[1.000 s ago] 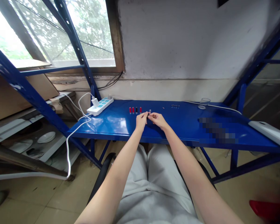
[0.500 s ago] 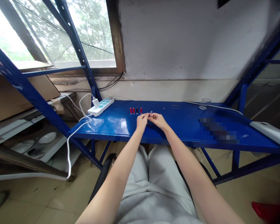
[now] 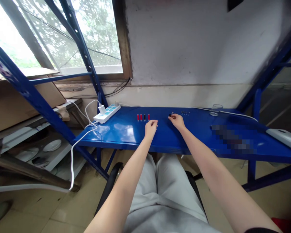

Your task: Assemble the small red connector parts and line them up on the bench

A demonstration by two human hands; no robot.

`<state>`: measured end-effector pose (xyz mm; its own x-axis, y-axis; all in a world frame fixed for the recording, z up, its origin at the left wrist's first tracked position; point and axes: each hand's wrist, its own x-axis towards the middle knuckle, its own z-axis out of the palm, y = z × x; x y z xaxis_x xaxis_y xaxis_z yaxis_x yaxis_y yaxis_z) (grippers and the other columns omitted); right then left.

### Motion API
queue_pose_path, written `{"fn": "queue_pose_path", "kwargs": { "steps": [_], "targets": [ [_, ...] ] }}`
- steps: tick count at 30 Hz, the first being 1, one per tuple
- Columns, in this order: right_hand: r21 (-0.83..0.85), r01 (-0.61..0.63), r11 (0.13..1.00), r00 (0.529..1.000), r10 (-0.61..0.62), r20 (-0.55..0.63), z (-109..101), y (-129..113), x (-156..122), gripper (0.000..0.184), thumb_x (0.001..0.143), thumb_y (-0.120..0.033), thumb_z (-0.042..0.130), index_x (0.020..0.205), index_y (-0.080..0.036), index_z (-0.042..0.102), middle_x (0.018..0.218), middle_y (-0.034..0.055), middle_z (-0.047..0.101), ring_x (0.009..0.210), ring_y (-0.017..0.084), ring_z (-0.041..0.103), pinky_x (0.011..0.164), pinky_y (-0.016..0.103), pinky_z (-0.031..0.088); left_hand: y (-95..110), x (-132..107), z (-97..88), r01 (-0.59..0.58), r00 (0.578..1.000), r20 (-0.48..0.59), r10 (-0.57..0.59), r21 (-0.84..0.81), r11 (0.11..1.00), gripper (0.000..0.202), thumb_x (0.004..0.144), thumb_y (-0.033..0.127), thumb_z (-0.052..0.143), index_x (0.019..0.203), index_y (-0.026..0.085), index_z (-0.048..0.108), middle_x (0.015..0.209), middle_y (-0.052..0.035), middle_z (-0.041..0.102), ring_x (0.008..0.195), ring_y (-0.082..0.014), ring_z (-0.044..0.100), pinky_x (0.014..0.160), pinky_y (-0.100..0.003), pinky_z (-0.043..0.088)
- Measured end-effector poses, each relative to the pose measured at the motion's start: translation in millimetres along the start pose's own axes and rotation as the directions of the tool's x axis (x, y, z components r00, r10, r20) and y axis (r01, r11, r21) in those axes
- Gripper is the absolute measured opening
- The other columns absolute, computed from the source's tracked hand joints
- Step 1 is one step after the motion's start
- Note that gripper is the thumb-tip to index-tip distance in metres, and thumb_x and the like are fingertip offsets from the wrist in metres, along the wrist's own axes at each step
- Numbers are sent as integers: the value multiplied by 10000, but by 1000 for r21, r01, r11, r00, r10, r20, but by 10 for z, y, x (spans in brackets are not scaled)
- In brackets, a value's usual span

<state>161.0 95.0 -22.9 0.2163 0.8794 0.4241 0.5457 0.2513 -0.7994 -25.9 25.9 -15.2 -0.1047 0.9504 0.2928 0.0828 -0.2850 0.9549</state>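
On the blue table, my left hand is closed in a pinch, just in front of a row of small upright tubes. Whatever its fingertips hold, if anything, is too small to make out. That row has red tubes and one black tube. Further right, my right hand is closed around a small black tube with a clear end, low over the tabletop. Its fingers partly hide it. Several tiny metallic pieces stand behind and to the right of this hand.
A white power strip with a plug and cables lies at the table's left end. Toward the back right stands a clear glass. A blurred dark object lies at right, near a white device. Blue metal posts frame the table.
My hands were together in front of the tubes and have parted. The right hand has moved right with the black tube, covering the spot of a tiny pinkish piece. The view has shifted slightly.
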Motion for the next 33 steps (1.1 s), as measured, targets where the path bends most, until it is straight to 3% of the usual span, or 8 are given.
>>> {"fn": "queue_pose_path", "kwargs": {
  "steps": [4, 11, 23, 33],
  "targets": [
    [-121, -94, 988, 995, 90, -44, -30, 64, 63, 175, 670, -335, 605, 680, -161, 599, 665, 58, 622, 621, 166, 546, 613, 291, 393, -27, 13, 6, -11, 1000, 20, 10, 32, 999, 201, 766, 284, 511, 822, 168, 665, 663, -19, 600, 541, -88, 499, 536, -208, 386],
    [-323, -88, 942, 994, 105, 35, 20, -6, 52, 157, 740, -312, 576, 788, -174, 636, 737, 57, 648, 671, 162, 565, 572, 249, 381, -26, 10, 7, -7, 999, 48, 4, 55, 998, 205, 770, 273, 509, 841, 166, 669, 691, -32, 619, 570, -97, 522, 579, -226, 408],
    [-382, -52, 922, 990, 99, 103, -10, 4, 128, 152, 752, -273, 590, 810, -143, 644, 769, 71, 658, 700, 158, 589, 616, 237, 414, -20, 4, 18, 5, 999, 54, -6, 23, 1000, 181, 756, 253, 533, 831, 161, 669, 661, -31, 611, 533, -94, 502, 537, -221, 390],
    [-463, -94, 881, 957, 208, 201, -98, -31, 202, 150, 765, -214, 583, 858, -112, 643, 864, 104, 660, 795, 177, 607, 680, 240, 438, 10, -9, 14, 10, 998, 58, -11, 5, 1000, 173, 756, 244, 535, 838, 156, 659, 666, -31, 605, 505, -85, 492, 524, -223, 389]
  ]
}}
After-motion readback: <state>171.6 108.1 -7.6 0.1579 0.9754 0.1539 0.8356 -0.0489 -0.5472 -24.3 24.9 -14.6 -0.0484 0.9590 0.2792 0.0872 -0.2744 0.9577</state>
